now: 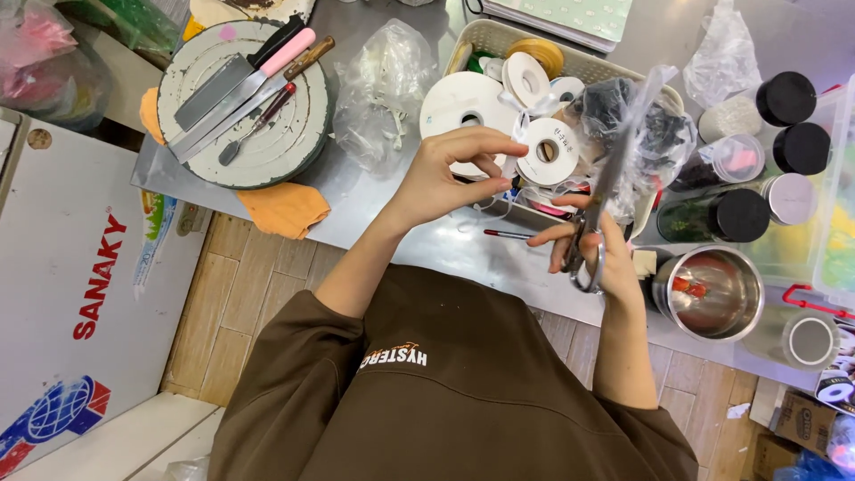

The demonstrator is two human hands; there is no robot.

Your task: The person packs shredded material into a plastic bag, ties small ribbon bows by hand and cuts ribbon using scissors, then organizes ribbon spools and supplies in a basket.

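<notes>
Overhead, looking down on a steel worktop (427,249) with wood-look tiled floor (240,294) showing below its edge. Left hand (445,178): fingers curled, thumb and fingertips pinched on what appears to be a thin white ribbon strand (515,169), hard to make out against the clutter. Right hand (592,249): wrapped through the loops of a pair of steel scissors (598,214), blades pointing up and away, seemingly together though partly lost against a clear plastic bag (641,134). Just beyond both hands: a cream slotted basket (485,40) holding white ribbon spools (548,151), one large white reel (463,107) and a yellowish roll (539,52). On the worktop between the hands: a slim red pen-like stick (508,234). Far left of the surface: a round white turntable (245,107) carrying a pink-handled knife (267,67), a broad scraper blade (214,89) and a small palette knife (258,125); an orange cloth (285,209) beneath its edge. Centre: a crumpled clear bag (383,89). Right side: black-lidded jars (784,98), an open steel cup (712,292), a smaller steel tin (809,340). Left margin: a white chest appliance lid (80,294) with red lettering. Lower right: cardboard boxes (802,419) on the floor. Foreground: a brown sweatshirt (445,401).
</notes>
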